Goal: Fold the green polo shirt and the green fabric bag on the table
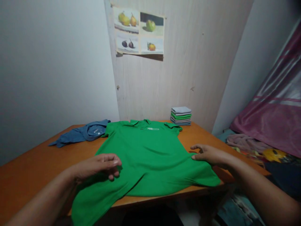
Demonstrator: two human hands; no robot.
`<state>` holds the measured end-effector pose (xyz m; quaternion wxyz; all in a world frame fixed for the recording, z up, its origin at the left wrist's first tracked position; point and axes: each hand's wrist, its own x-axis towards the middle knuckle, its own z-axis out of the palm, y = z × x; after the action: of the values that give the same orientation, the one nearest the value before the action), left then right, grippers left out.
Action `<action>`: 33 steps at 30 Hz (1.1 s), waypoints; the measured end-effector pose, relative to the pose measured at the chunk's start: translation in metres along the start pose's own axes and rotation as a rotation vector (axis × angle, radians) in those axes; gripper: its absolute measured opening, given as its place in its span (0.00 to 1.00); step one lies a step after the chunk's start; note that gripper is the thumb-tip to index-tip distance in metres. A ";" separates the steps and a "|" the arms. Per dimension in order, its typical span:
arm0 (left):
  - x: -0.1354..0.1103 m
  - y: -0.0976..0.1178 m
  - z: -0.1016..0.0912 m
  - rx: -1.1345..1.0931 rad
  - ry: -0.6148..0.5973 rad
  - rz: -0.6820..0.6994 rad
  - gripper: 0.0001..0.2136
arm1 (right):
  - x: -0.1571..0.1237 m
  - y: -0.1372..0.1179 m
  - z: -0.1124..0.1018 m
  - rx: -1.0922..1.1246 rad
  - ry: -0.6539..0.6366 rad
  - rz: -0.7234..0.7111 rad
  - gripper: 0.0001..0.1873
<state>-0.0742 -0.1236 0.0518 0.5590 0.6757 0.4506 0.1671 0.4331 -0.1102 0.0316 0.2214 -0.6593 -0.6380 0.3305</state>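
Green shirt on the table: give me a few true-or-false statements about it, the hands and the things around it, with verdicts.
1. The green shirt lies spread on the table. True.
2. The left hand rests on the blue garment. False: it is on the green shirt.
3. The right hand is at the shirt's right edge. True.
4. The stack of folded clothes sits at the near table edge. False: it is at the far side, by the wall.

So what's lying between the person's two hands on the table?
The head view shows only green shirt cloth between the left hand and right hand.
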 end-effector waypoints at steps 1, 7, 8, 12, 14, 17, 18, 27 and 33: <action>0.004 -0.001 -0.001 0.019 0.052 0.026 0.23 | -0.001 0.001 -0.002 -0.032 -0.009 -0.002 0.41; 0.031 -0.020 -0.010 0.292 0.416 0.131 0.24 | 0.003 0.012 -0.007 -0.128 -0.098 -0.067 0.43; 0.034 -0.024 -0.011 0.324 0.429 0.133 0.25 | 0.007 0.015 -0.008 -0.148 -0.071 -0.072 0.43; 0.050 -0.033 -0.022 0.400 0.424 0.159 0.24 | 0.028 0.013 -0.004 -0.199 0.129 -0.112 0.39; 0.060 -0.035 -0.032 0.420 0.434 0.173 0.24 | 0.038 0.002 0.002 -0.207 0.137 -0.171 0.38; 0.073 -0.036 -0.051 0.392 0.441 0.192 0.24 | 0.052 -0.028 0.016 -0.213 0.014 -0.260 0.37; 0.077 -0.036 -0.057 0.368 0.456 0.200 0.25 | 0.056 -0.040 0.021 -0.222 -0.028 -0.282 0.37; 0.084 -0.059 -0.067 0.051 0.650 0.264 0.25 | 0.129 -0.117 0.095 -0.352 -0.193 -0.352 0.44; 0.081 -0.068 -0.071 -0.064 0.689 0.302 0.23 | 0.193 -0.154 0.147 -0.444 -0.083 -0.399 0.47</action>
<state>-0.1111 -0.0180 -0.0093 0.3646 0.6208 0.5020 0.4792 0.2142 0.0748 0.0114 0.1062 -0.5390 -0.8202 0.1594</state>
